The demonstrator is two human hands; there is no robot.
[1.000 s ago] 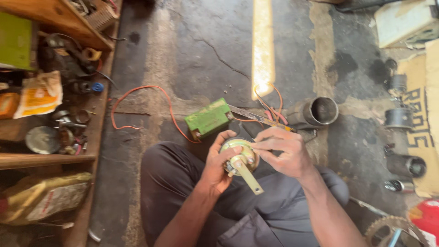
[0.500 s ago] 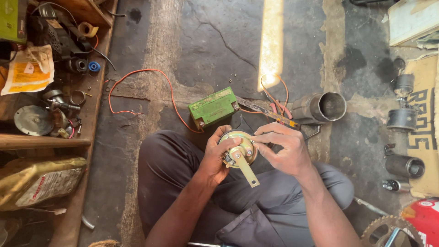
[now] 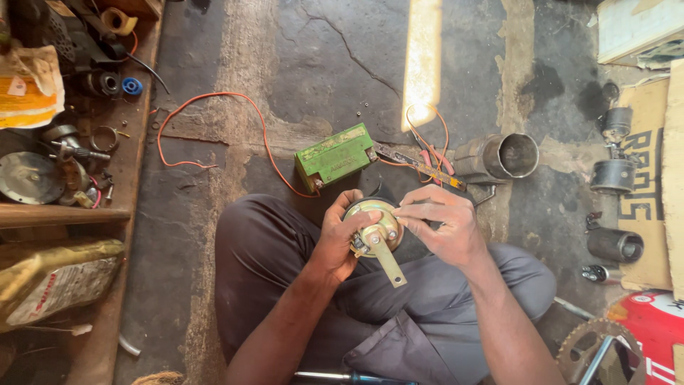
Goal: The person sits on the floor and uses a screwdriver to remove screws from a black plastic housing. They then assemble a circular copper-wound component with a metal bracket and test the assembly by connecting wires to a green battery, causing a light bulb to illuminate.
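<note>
I sit on a stained concrete floor with my knees spread. My left hand (image 3: pixel 340 239) grips a round brass-coloured horn-like part (image 3: pixel 377 228) with a flat metal bracket sticking down from it. My right hand (image 3: pixel 442 227) touches the part's right rim with its fingertips, fingers pinched together. Just beyond my hands lies a small green battery (image 3: pixel 335 155) with an orange wire (image 3: pixel 214 117) looping to the left and thin red wires (image 3: pixel 427 135) to the right.
A wooden shelf (image 3: pixel 64 214) at the left holds metal parts, a disc and packets. A metal cylinder (image 3: pixel 509 157) lies right of the battery. Dark cylinders (image 3: pixel 614 175) rest on cardboard at the right. A sprocket (image 3: pixel 598 342) is at the bottom right.
My view has shifted slightly, so the scene sits lower in the frame. My hands keep holding the round part, with the right fingers moving a little along its rim.
</note>
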